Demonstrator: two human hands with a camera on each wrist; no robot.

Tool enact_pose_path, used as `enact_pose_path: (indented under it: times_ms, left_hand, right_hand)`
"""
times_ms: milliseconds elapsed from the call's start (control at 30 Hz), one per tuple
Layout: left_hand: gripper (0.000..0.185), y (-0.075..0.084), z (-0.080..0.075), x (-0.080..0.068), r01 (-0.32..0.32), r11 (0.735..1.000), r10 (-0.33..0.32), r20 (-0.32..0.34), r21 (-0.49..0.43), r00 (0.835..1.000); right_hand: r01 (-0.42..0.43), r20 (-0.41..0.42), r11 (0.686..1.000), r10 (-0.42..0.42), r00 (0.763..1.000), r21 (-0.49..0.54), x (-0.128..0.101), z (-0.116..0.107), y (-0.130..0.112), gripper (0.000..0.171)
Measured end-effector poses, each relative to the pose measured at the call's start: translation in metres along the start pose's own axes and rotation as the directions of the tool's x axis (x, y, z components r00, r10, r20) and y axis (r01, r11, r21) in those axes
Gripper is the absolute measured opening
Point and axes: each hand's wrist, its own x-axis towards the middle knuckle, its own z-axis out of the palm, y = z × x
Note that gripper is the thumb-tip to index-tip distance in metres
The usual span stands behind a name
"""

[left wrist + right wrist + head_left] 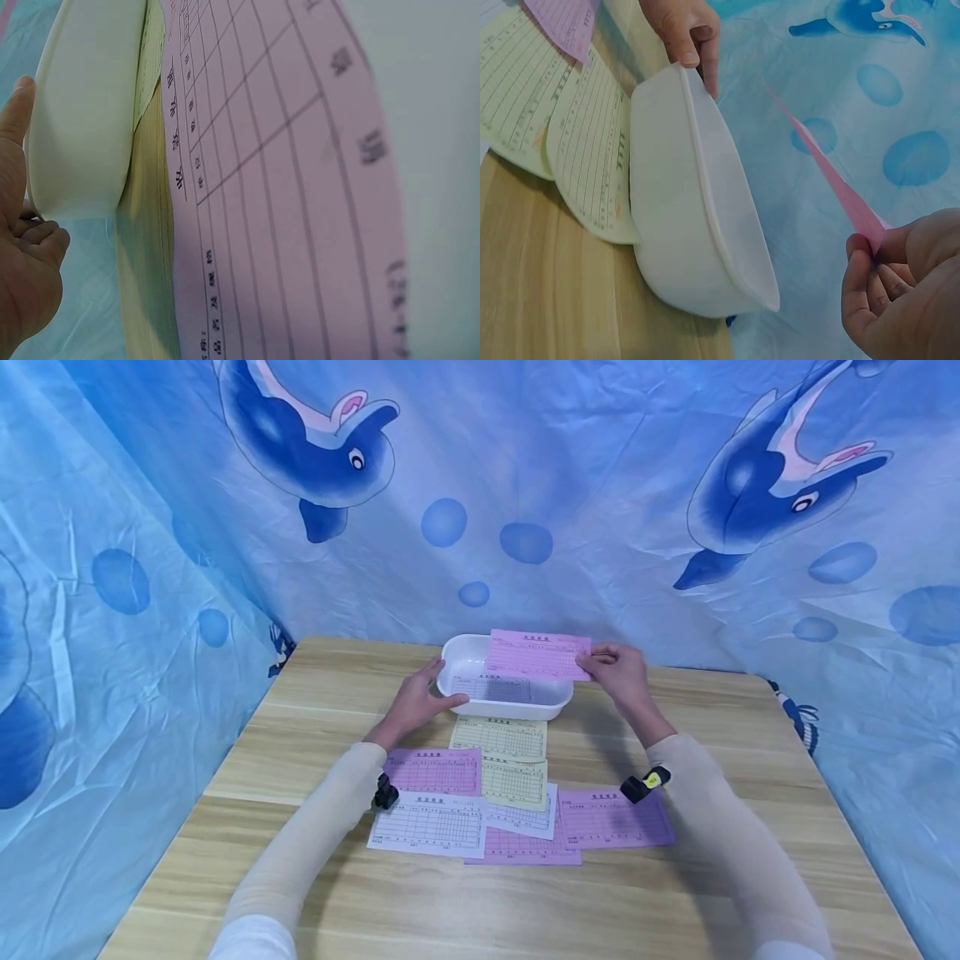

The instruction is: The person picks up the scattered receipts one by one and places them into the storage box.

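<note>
A white plastic tray (457, 658) sits at the far middle of the wooden table (300, 893); a white printed form lies inside it. My left hand (417, 700) grips the tray's left end, thumb along the front wall. My right hand (619, 672) pinches the right edge of a pink form (536, 653) and holds it just above the tray. The right wrist view shows the tray (697, 225), the pink form (832, 180) edge-on and my right hand (900, 289) pinching its corner. The left wrist view shows the tray wall (86, 112) by my left hand (26, 247).
Several pink, yellow and white forms (498, 785) lie overlapping on the table between my forearms. A blue dolphin-print cloth (525, 485) hangs behind and on both sides of the table. Bare wood lies at the near edge.
</note>
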Motion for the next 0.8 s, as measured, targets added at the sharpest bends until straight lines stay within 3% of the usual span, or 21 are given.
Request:
enact_pose_path:
  times_ms: [800]
  left_hand:
    - [0.108,-0.002,0.000,0.001,-0.021,1.000,0.021,0.000,0.000,1.000]
  right_hand:
    - [0.002,0.015,0.997,-0.001,1.000,-0.081,0.027,0.059,-0.001,0.024]
